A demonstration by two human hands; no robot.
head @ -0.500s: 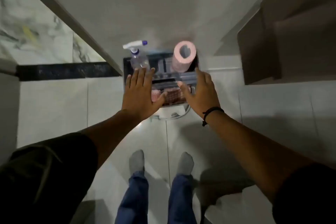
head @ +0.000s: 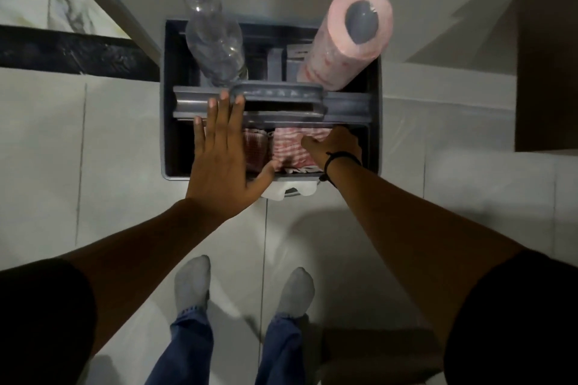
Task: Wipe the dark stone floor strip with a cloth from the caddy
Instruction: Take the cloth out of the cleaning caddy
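Observation:
A grey caddy [head: 377, 122] with a centre handle stands on the pale tile floor. Its near compartment holds folded red-and-white cloths [head: 289, 147]. My right hand [head: 334, 145] reaches down into that compartment, fingers curled into the striped cloth. My left hand [head: 220, 162] hovers flat over the caddy's left side, fingers spread, tips near the handle, holding nothing. The dark stone floor strip [head: 72, 51] runs along the floor at the upper left, ending near the caddy.
A clear spray bottle [head: 214, 37] and a pink paper roll [head: 350, 37] stand in the caddy's far compartment. A wall corner rises at the upper left, brown cabinet [head: 544, 72] at the right. My socked feet [head: 192, 284] stand on the tiles below.
The view has come much closer to the caddy. My right hand has dropped from above the caddy into the near compartment onto the cloth. My left hand stays spread above the left side.

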